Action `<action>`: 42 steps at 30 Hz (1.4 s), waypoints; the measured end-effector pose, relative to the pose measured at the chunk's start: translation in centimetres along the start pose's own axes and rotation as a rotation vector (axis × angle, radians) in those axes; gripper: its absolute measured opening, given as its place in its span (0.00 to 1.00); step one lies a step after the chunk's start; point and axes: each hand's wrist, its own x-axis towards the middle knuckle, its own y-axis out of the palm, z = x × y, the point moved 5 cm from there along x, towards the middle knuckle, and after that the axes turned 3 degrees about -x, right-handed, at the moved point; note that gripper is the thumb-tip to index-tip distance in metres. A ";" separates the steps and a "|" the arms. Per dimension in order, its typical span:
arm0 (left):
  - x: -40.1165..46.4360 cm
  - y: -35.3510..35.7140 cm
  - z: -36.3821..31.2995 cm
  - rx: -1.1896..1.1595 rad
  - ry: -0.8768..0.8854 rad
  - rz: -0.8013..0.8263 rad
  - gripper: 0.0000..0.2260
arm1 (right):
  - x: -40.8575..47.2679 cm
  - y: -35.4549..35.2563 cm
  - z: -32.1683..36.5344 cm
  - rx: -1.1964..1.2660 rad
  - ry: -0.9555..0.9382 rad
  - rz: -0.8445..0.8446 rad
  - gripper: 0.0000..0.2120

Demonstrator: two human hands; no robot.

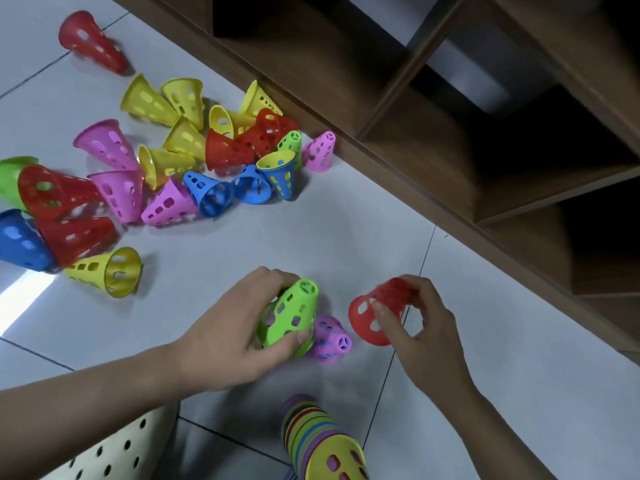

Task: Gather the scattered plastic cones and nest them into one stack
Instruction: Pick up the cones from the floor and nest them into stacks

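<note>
Glossy tiled floor (346, 237) under hands gripping perforated green cone (291, 317) and red cone (377, 313).

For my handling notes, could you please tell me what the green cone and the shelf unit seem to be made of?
Green cone: likely thin moulded plastic, semi-glossy; uniform colour, punched holes. Shelf unit: looks like wood or wood-grain laminate, matte; brown streaked grain.

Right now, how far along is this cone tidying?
Partly done. A tall nested stack already lies at the bottom edge. In hand: the left hand grips a green cone beside a pink cone on the floor, and the right hand pinches a red cone. Left: a big scattered pile and a lone red cone far off.
</note>
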 end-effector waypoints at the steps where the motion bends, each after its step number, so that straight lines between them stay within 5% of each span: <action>1: 0.0 0.6 -0.4 0.026 0.034 0.042 0.18 | -0.9 0.0 0.0 0.025 0.004 -0.001 0.14; 12: -1.6 3.5 3.3 0.219 0.051 0.303 0.17 | -2.9 3.5 -1.4 -0.075 -0.080 0.220 0.16; 18: -0.8 0.8 4.3 0.282 0.064 0.229 0.22 | -0.1 4.5 -1.3 -0.105 -0.114 0.214 0.10; 22: 1.8 -2.6 6.8 0.552 0.094 0.119 0.21 | 4.8 6.3 -0.9 -0.011 -0.116 0.179 0.12; 27: 5.4 -8.3 10.9 0.841 -0.169 -0.124 0.29 | 13.0 10.6 -0.5 0.055 -0.101 0.127 0.24; 32: 7.9 -10.6 15.5 1.022 -0.316 0.159 0.44 | 19.7 15.1 0.9 0.049 0.004 0.161 0.33; 42: 7.1 -7.9 15.1 1.137 -0.073 0.280 0.22 | 22.7 18.8 2.9 0.172 0.065 0.093 0.21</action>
